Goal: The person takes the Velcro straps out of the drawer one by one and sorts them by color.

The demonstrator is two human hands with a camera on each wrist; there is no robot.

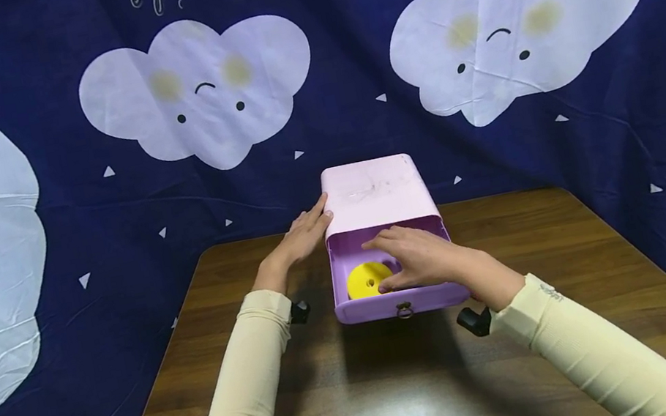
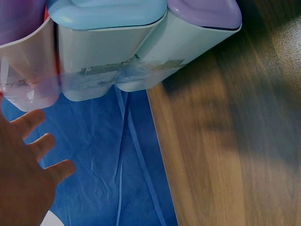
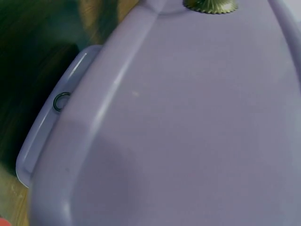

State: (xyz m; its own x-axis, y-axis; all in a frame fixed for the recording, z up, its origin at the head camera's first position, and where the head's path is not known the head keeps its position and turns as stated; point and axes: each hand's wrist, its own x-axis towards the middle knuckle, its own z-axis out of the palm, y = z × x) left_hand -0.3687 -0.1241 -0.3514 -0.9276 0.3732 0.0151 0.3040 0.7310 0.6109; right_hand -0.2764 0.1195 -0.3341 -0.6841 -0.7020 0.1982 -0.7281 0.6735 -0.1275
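A small drawer unit with a pale pink top [image 1: 377, 193] stands at the back of the table, its top purple drawer [image 1: 340, 288] pulled out. Inside the drawer lies a yellow disc [image 1: 362, 281] with a small hole in its middle. My right hand [image 1: 424, 255] reaches over the drawer, fingers spread and thumb at the disc's right edge, partly covering it. Against the unit's left side rests my left hand [image 1: 304, 235], its fingers extended, also seen as a left hand [image 2: 26, 165] in the left wrist view. The right wrist view shows the purple drawer front [image 3: 188, 117] but no hand.
Lower in the unit, blue [image 2: 108, 14] and purple [image 2: 207, 12] drawer fronts show, with clear tape [image 2: 94, 77] across the shells. The unit stands on a wooden table [image 1: 314, 404]. Behind hangs a dark blue cloth [image 1: 351, 123] with clouds.
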